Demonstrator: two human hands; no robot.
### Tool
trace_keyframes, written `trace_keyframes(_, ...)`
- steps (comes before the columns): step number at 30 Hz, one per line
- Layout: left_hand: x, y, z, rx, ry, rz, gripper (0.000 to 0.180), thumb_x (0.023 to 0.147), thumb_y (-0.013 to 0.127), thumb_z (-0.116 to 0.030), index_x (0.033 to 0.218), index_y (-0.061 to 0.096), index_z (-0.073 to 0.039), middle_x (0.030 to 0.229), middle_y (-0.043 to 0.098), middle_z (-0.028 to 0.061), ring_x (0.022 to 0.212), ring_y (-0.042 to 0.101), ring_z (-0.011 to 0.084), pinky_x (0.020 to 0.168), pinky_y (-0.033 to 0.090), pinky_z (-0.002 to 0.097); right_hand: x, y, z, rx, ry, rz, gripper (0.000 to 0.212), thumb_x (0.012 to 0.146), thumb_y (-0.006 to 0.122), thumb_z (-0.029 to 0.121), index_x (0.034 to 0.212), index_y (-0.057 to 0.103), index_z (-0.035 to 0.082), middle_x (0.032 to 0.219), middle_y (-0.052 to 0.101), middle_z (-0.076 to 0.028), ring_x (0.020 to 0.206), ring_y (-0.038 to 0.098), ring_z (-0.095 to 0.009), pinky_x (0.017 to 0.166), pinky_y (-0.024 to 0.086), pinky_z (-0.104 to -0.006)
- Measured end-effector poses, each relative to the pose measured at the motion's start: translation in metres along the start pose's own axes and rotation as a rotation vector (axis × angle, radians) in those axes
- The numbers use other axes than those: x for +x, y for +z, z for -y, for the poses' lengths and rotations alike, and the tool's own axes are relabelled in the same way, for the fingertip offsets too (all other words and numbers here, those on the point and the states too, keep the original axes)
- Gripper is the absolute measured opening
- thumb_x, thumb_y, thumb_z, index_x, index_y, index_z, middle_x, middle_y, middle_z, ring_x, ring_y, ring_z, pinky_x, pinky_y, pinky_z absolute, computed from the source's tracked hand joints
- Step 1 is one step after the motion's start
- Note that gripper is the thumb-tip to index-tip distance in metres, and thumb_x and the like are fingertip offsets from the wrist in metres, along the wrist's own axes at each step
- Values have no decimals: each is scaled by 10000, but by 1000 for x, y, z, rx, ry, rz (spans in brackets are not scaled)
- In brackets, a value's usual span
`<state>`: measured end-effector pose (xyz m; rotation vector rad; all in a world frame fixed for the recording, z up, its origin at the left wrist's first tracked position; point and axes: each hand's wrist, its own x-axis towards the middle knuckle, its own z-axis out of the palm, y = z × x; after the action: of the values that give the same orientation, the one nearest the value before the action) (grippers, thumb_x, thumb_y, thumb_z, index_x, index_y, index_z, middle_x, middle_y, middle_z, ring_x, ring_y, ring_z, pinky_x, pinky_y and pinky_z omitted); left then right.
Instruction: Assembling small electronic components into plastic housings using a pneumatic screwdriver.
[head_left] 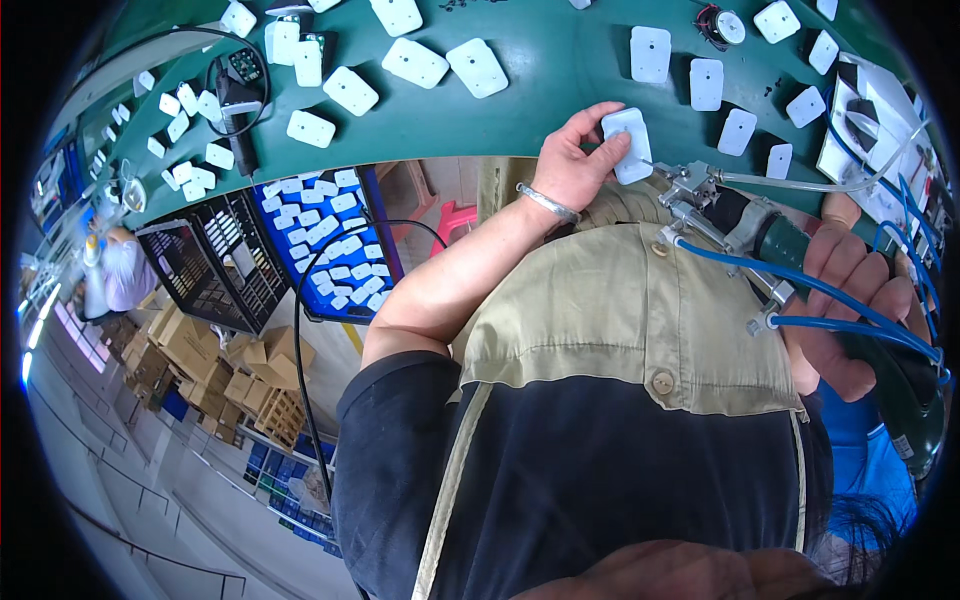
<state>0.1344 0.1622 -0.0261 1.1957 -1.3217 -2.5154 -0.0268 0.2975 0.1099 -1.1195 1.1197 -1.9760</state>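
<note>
My left hand (574,165) pinches a white rounded plastic housing (629,150) at the table's near edge, thumb on its face. In my right hand (848,268) is a green power screwdriver (783,243), fingers wrapped around its body. A metal fitting (692,186) with blue air hoses (765,265) is fixed on the tool's front. Its tip points left and lies close to the housing's lower right edge; whether they touch I cannot tell. A clear tube (800,186) runs from the fitting to the right.
Similar white housings (651,54) lie scattered over the green table (560,60). A coil of wire with a round part (722,27) sits at the far right. Below the table's left edge stand a blue tray (372,200) of white pieces and a black crate (195,250). A black cable (298,370) hangs on the left.
</note>
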Motion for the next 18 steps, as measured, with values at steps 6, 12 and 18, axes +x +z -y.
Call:
trace_keyframes(6, 17, -12, 16, 253, 246, -70, 308, 800, 565, -100, 1100, 501, -77, 850, 545, 5, 730, 516, 70, 619, 458, 203, -1, 0, 4, -64, 67, -167, 488, 633, 662, 511, 801, 390, 142, 682, 438, 10, 613, 436, -127, 568, 338, -285)
trace_keyframes(12, 13, -21, 19, -173, -50, -10, 350, 837, 516, -148, 1172, 428, -98, 911, 500, 10, 843, 511, 109, 714, 481, 266, 2, -2, 7, -110, 9, -100, 553, 592, 671, 553, 850, 406, 143, 691, 438, 10, 613, 431, -135, 564, 338, -284)
trace_keyframes(18, 13, -3, 10, -148, -26, 91, 351, 841, 506, -166, 1172, 416, -90, 865, 489, 26, 788, 526, 105, 651, 511, 258, 5, 5, 3, 14, -34, -104, 495, 643, 671, 474, 885, 398, 139, 705, 448, 3, 603, 467, -131, 523, 345, -270)
